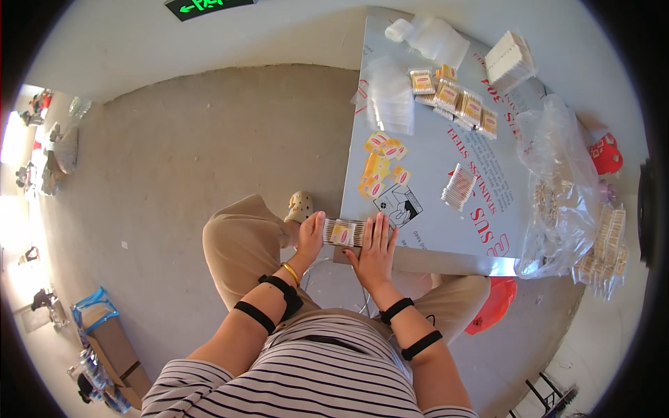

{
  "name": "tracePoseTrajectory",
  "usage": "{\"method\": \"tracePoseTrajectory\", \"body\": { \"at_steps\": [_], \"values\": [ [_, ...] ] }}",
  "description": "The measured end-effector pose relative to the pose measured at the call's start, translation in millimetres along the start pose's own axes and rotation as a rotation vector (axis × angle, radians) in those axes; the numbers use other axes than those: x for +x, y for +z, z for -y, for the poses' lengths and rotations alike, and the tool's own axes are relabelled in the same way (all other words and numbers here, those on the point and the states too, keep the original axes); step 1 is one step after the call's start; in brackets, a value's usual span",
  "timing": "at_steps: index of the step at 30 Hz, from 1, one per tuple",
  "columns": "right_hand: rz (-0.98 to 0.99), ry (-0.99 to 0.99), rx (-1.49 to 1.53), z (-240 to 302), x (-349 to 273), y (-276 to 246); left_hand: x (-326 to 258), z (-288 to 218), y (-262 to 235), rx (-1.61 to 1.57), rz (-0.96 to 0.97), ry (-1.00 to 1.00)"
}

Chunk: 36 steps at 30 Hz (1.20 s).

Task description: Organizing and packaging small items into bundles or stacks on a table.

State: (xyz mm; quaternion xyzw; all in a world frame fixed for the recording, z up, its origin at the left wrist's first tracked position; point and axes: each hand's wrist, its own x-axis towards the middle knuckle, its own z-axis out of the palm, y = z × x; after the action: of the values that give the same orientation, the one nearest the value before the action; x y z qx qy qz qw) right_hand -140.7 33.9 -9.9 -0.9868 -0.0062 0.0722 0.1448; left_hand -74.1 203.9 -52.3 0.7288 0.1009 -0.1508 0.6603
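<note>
A clear packet of cotton swabs (341, 233) with a yellow label lies at the near left corner of the table, partly over its edge. My left hand (311, 237) is closed round its left end. My right hand (375, 252) presses on the right end, fingers stretched over it and thumb at the near side. Just beyond are several loose yellow label cards (376, 167). A small bundle of cotton swabs without a visible label (460, 187) rests to the right. Farther back sits a pile of labelled swab packets (456, 101).
Flat clear bags (390, 97) and a roll of clear plastic (439, 42) lie at the table's far side, near a white stacked bundle (510, 61). A large clear bag (557, 195) of swabs covers the right edge. A red bag (492, 304) hangs below the table (425, 209).
</note>
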Motion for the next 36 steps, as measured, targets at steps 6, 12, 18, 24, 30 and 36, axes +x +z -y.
{"method": "tracePoseTrajectory", "body": {
  "at_steps": [6, 12, 18, 24, 30, 36],
  "values": [
    [0.024, -0.03, 0.004, 10.1, 3.1, -1.0, -1.5, -1.2, 3.3, -0.106, 0.001, -0.094],
    [0.013, -0.031, 0.001, 16.3, 5.2, 0.6, 0.0, 9.2, 6.7, -0.152, -0.014, -0.078],
    [0.035, -0.021, 0.051, 18.2, 5.9, -2.9, 3.2, 19.0, 7.1, -0.179, 0.0, -0.04],
    [-0.015, -0.04, 0.028, 17.9, 5.4, 3.7, 4.9, 19.7, -1.7, 0.226, -0.075, 0.079],
    [-0.022, -0.056, 0.084, 10.3, 2.1, -3.2, -4.0, -0.1, -5.6, -0.133, 0.0, -0.004],
    [-0.039, -0.137, 0.165, -22.7, -9.8, -18.1, -8.0, -23.3, -1.9, -0.027, 0.174, -0.08]
  ]
}}
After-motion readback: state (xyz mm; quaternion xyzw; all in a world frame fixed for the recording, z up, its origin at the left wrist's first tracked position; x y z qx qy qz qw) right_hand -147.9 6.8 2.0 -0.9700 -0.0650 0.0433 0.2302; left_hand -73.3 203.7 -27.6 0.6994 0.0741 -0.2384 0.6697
